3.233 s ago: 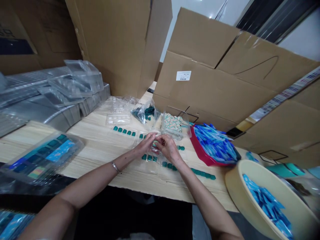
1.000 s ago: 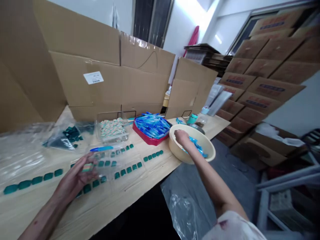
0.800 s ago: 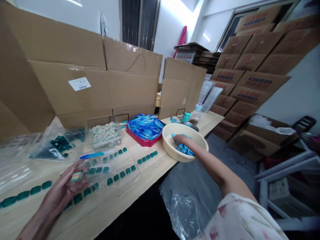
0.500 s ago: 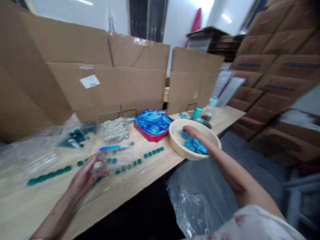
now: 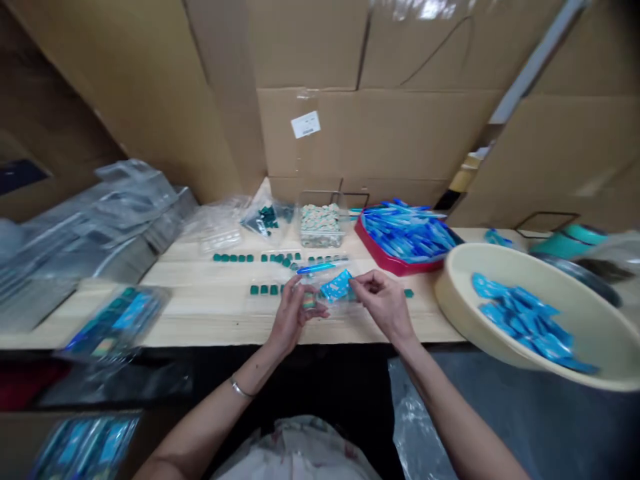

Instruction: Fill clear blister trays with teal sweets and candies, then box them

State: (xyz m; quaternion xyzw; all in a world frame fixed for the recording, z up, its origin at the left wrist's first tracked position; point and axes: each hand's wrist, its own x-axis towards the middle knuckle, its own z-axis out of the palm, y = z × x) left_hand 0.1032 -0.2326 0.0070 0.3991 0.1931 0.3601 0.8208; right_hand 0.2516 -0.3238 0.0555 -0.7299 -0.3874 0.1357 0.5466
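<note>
My right hand pinches one corner of a small blue printed packet. Beneath it is a clear plastic tray, blurred and hard to trace, which my left hand grips at its left side. A small pale striped piece shows by the left fingers; whether it is inside the tray I cannot tell. Just above the packet lies a blue pen. Rows of dark green square pieces lie around the hands on the wooden table.
To the right stands a cream basin of blue packets. Behind are a red tray of blue pens and a clear box of pale pieces. Stacked clear trays and a filled pack lie left. Cardboard walls the back.
My right hand has come out of the cream basin with a blue packet and moved left to the tray by my left hand. The view has swung left and down.
</note>
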